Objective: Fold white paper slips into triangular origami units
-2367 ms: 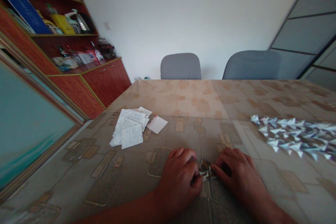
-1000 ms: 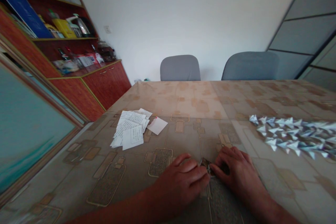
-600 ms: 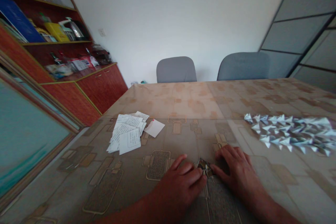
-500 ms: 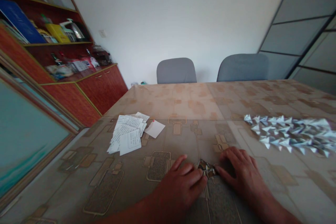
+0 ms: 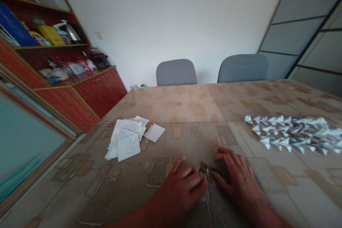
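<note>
A small piece of dark, patterned folded paper lies on the table between my two hands. My left hand pinches its left end with thumb and forefinger, the little finger lifted away. On the other side, my right hand has its thumb against the paper and its fingers curled over the right end, which is partly hidden. To the left, a loose pile of printed white paper slips lies with one blank card beside it. Rows of folded paper pieces with pointed tips stand at the right.
The patterned cloth-covered table reaches to two grey chairs at its far edge. A red-brown cabinet with loaded shelves stands at the left, and a grey panelled door at the right.
My right hand has moved in closer to the left hand, its fingers now covering more of the folded paper's right end. The whole view has shifted slightly.
</note>
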`<move>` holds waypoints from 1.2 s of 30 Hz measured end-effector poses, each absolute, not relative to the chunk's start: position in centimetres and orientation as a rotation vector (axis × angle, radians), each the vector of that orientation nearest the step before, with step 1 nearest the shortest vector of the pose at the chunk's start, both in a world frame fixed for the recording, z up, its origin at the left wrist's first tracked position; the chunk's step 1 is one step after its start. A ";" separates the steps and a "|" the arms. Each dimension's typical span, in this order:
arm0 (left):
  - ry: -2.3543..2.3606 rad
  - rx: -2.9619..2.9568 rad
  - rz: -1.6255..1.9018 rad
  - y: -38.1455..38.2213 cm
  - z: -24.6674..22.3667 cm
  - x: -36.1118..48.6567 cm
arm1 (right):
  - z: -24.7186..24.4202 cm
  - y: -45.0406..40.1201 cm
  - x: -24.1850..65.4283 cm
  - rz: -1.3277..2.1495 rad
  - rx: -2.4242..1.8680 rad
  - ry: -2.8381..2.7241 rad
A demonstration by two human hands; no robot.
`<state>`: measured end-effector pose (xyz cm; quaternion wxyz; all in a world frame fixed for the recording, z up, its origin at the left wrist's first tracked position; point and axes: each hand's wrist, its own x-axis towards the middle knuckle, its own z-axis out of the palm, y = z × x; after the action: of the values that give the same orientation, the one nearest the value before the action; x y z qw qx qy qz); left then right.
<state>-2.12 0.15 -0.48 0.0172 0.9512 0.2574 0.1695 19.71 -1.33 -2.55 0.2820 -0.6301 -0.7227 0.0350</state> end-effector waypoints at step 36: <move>0.810 2.953 0.564 0.1 -0.1 -3.3 | -0.6 -1.0 22.0 0.193 -1.297 -2.204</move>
<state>-3.33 0.11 -0.08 0.0139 0.9484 0.2600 0.1812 21.98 -1.02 -0.62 0.2846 -0.4848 -0.8239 0.0722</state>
